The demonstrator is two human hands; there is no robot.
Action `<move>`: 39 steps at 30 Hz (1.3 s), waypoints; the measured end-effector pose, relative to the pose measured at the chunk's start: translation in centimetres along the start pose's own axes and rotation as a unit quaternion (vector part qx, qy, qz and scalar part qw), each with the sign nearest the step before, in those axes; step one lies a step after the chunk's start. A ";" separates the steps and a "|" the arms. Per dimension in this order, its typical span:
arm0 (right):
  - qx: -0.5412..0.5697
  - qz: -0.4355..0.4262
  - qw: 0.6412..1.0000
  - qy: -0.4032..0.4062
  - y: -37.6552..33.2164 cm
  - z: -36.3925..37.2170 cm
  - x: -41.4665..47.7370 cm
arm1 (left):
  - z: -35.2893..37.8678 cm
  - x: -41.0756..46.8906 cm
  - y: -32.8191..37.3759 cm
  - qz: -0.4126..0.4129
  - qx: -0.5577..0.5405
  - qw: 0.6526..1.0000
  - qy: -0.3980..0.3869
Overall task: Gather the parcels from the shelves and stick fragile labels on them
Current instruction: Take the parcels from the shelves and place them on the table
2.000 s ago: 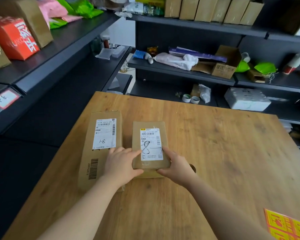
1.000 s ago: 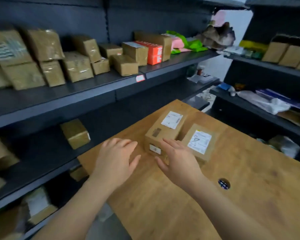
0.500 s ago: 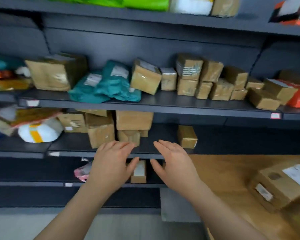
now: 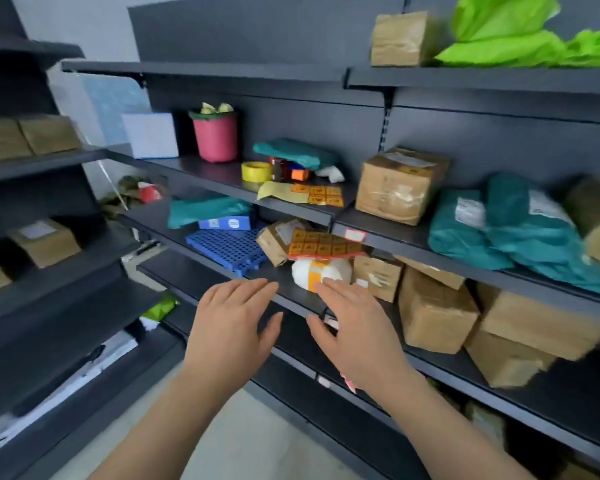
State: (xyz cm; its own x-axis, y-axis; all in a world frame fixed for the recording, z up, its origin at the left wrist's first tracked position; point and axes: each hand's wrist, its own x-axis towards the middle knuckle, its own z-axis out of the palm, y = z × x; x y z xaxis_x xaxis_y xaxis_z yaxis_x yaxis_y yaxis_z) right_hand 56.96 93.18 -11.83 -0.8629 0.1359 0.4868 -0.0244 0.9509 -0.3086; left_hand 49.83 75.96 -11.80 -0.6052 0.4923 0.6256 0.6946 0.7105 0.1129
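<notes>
Dark shelves (image 4: pixel 291 199) fill the view. My left hand (image 4: pixel 231 329) and my right hand (image 4: pixel 352 327) hover side by side in front of the middle shelf edge, palms down, fingers spread, holding nothing. Just beyond my right fingertips lies a white and orange round parcel (image 4: pixel 321 271), under a sheet of orange fragile labels (image 4: pixel 323 244). A second label sheet (image 4: pixel 317 195) lies on the shelf above. Brown cardboard parcels (image 4: pixel 433 310) are stacked to the right, with a taped box (image 4: pixel 397 185) and teal mailer bags (image 4: pixel 520 230) higher up.
A pink pot (image 4: pixel 216 135), a yellow tape roll (image 4: pixel 256 171) and a white box (image 4: pixel 150 135) sit on the upper shelf. A blue plastic grid (image 4: pixel 227 249) lies left of the parcels. Green bags (image 4: pixel 520 32) rest on top. More brown boxes (image 4: pixel 44 242) are on the left rack.
My view has swung left from the wooden table with two parcels to the shelves. Both hands let go of the table parcels and now hover spread before the shelf.
</notes>
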 end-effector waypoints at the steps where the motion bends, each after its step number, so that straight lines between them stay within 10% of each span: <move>1: 0.012 -0.015 1.000 -0.007 -1.2 1.2 1.4 | -0.3 -0.1 -1.9 -0.016 0.010 1.000 0.005; 26: 0.184 -0.356 0.910 -0.109 -26.9 27.4 34.3 | -4.6 2.6 -38.7 -0.366 0.265 0.889 0.079; 39: 0.210 -0.411 0.881 -0.108 -47.2 37.8 45.7 | -13.4 2.5 -60.3 -0.399 0.311 0.856 0.106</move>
State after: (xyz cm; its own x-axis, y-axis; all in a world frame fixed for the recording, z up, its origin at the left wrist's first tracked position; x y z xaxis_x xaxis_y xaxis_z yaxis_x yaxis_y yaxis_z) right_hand -0.40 44.02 -5.89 -0.5412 -0.6495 0.5341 -0.8309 0.5105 -0.2212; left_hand 11.65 27.63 -6.72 -0.6608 -0.3306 0.6739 -0.2890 0.9406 0.1780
